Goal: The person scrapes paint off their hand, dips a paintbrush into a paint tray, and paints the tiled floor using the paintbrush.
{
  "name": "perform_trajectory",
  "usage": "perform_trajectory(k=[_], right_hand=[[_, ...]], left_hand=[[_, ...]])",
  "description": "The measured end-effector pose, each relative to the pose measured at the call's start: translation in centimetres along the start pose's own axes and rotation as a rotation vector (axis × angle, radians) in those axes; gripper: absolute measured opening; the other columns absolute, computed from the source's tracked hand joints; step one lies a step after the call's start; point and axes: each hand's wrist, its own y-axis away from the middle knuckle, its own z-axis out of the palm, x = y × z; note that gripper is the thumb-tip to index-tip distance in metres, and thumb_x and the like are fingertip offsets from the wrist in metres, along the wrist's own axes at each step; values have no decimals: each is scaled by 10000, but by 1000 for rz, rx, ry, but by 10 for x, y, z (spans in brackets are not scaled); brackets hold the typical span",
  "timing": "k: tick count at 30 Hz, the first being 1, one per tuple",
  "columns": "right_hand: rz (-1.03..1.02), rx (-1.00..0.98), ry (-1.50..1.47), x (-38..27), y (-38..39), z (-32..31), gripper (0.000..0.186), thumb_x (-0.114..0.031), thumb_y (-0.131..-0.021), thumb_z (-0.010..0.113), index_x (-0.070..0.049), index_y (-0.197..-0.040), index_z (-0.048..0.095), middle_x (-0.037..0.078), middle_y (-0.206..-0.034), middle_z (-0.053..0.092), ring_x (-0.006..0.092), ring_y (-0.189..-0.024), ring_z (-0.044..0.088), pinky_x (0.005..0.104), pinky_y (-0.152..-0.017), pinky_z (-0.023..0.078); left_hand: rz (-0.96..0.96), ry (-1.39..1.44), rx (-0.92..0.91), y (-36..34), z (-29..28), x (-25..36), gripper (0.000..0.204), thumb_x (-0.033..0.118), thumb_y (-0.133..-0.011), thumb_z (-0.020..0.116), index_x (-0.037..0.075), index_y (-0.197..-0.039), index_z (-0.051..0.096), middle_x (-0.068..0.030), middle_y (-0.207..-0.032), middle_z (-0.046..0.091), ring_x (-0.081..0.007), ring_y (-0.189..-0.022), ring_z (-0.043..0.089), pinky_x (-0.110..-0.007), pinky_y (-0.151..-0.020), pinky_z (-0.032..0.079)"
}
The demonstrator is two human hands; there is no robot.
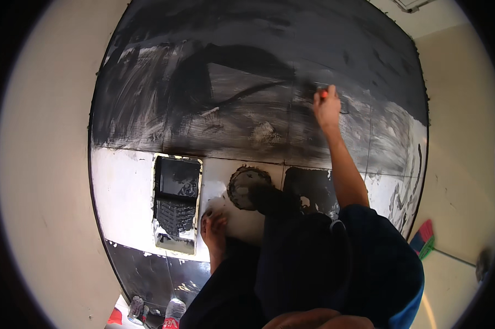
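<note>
One hand at the black-painted surface

Stretched forward, the right hand (327,107) is clenched on an orange-handled tool (324,94), pressed against the dark painted floor (231,109). Behind it (near a bare foot (214,227)) sits a paint tray (176,203). The left hand is out of sight.

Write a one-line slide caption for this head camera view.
Right hand holding an orange-handled tool against a black-painted floor, paint tray beside a bare foot.
</note>
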Motion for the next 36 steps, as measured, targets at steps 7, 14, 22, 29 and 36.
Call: perform_trajectory(k=[7,14,22,29,36], right_hand=[[-31,-380,-693,-237,11,88,206,-147,-939,630,2,-958,489,245,-861,646,418,-779,688,501,-715,551],[261,-375,-1060,-233,24,120,218,-126,-982,662,6,-930,497,113,-727,678,151,-595,689,288,-520,554],[123,198,-232,9,-49,3,203,-167,-896,672,19,-871,596,196,-717,674,380,-686,688,435,-684,533],[-155,-191,-14,-124,-57,79,290,-160,-894,668,-51,-1093,488,240,-1060,604,470,-899,654,526,-764,561],[-206,-227,-759,-318,-16,155,220,-159,-927,692,-37,-874,516,151,-780,629,307,-692,665,424,-674,517]], left_hand=[[61,-55,-54,-2,-9,-4,426,298,-1052,538,34,-1381,486,-170,-1185,654,-256,-940,691,-364,-834,571],[93,10,-31,5,-11,-5,416,290,-1050,548,35,-1374,492,-186,-1179,661,-262,-934,697,-370,-819,574],[90,41,30,5,-5,0,446,324,-1041,560,30,-1372,506,-181,-1144,679,-246,-892,705,-359,-803,578],[90,-56,-49,5,-1,1,492,374,-1033,568,47,-1395,501,-158,-1143,690,-216,-902,701,-332,-806,559],[73,-27,-11,10,9,2,408,289,-1060,522,22,-1368,508,-187,-1119,688,-240,-861,716,-341,-777,580]])
